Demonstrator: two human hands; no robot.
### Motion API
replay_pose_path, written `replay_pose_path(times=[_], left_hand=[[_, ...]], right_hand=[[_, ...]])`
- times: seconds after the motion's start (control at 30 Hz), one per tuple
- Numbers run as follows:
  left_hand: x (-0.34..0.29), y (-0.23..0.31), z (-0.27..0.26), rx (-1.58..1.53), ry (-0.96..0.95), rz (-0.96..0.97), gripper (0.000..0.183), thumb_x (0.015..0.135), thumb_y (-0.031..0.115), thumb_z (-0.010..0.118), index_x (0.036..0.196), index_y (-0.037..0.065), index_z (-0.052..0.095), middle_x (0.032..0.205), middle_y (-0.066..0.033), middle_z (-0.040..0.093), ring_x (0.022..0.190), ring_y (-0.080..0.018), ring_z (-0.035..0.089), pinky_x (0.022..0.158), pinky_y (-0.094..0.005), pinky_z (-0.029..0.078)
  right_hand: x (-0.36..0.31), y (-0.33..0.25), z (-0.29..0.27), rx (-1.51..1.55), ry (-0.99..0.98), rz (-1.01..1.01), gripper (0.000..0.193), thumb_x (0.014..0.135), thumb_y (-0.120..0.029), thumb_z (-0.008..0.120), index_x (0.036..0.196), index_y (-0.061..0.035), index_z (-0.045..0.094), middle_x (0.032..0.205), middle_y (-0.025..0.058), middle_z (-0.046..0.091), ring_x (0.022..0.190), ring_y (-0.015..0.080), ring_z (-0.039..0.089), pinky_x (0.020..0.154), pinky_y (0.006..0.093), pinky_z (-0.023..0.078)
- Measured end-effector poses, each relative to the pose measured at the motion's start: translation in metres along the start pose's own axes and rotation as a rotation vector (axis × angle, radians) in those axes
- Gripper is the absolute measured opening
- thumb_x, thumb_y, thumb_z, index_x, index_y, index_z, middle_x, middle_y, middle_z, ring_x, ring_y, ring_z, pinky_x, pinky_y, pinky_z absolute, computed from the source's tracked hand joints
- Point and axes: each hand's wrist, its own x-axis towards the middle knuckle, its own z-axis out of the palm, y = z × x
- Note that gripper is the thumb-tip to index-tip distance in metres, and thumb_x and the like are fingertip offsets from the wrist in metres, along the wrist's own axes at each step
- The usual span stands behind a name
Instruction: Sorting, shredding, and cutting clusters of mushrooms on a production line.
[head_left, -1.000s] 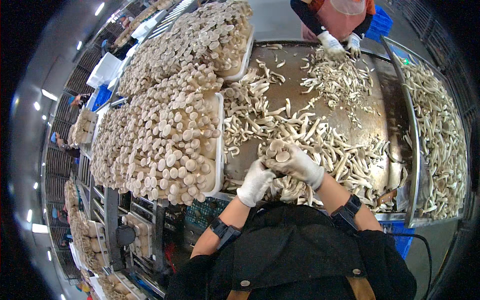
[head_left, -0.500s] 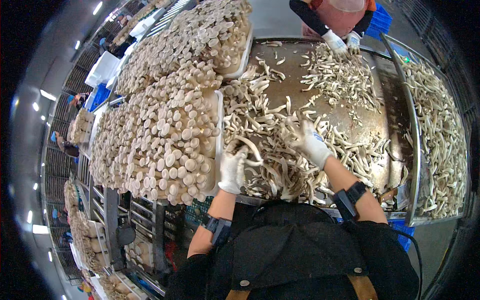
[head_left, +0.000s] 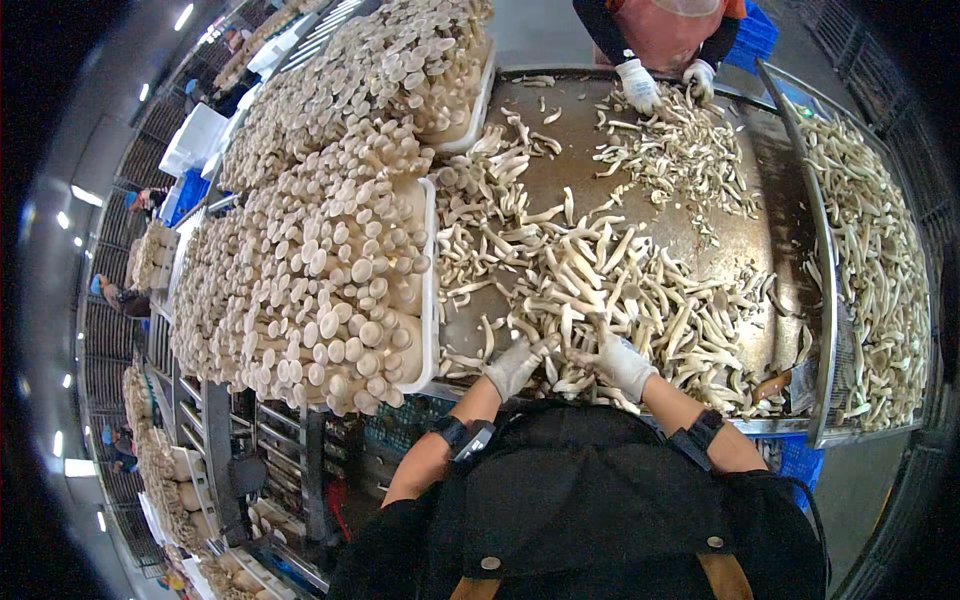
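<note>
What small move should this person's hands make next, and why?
Perhaps bring the left hand and right hand together around a few of the loose mushrooms between them. Both hands are low at the near side of these mushrooms, the right one's thumb and fingers look spread, and some mushrooms show in the gap.

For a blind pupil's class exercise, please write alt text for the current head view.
A person's gloved left hand and right hand reach into loose mushrooms on a metal table. Clustered mushrooms crowd white trays at left; across the table, a co-worker faces another heap.
</note>
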Motion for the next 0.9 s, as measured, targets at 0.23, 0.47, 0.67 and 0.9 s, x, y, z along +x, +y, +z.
replay_pose_path(times=[0.23,0.47,0.67,0.9], left_hand=[[-0.034,0.033,0.002,-0.442,-0.077,0.408,0.049,0.083,-0.008,0.057,0.128,0.002,0.042,0.106,-0.005,0.059,0.086,-0.0131,0.06,0.074,-0.0238,0.049],[-0.052,0.064,0.042,-0.581,-0.147,0.592,0.059,0.084,0.02,0.063,0.134,0.007,0.033,0.113,-0.0042,0.055,0.098,-0.014,0.055,0.089,-0.0286,0.045],[-0.047,0.052,0.033,-0.49,-0.131,0.499,0.06,0.071,-0.001,0.054,0.129,0.004,0.038,0.109,-0.0079,0.059,0.095,-0.0175,0.058,0.085,-0.0294,0.049],[-0.045,0.043,0.014,-0.506,-0.191,0.504,0.029,0.088,0.024,0.06,0.107,0.002,0.054,0.092,-0.0032,0.06,0.075,-0.0107,0.059,0.063,-0.0237,0.049]], right_hand=[[0.005,-0.035,-0.035,-0.182,-0.114,-0.093,0.058,0.073,-0.022,0.077,0.118,0.0051,0.052,0.113,0.0152,0.06,0.1,0.0234,0.059,0.089,0.0315,0.046],[0.031,-0.016,0.016,0.495,0.089,-0.342,0.055,0.083,-0.012,0.062,0.132,-0.0007,0.038,0.12,0.0157,0.053,0.108,0.0236,0.053,0.093,0.0304,0.042],[-0.005,-0.046,-0.01,0.764,0.06,-0.318,0.055,0.082,-0.003,0.06,0.132,-0.0021,0.038,0.118,0.0114,0.055,0.105,0.0191,0.054,0.089,0.028,0.044],[0.015,-0.012,-0.011,0.783,0.001,-0.393,0.042,0.088,0.002,0.053,0.129,-0.0024,0.046,0.12,0.0044,0.054,0.103,0.0112,0.051,0.088,0.0254,0.043]])
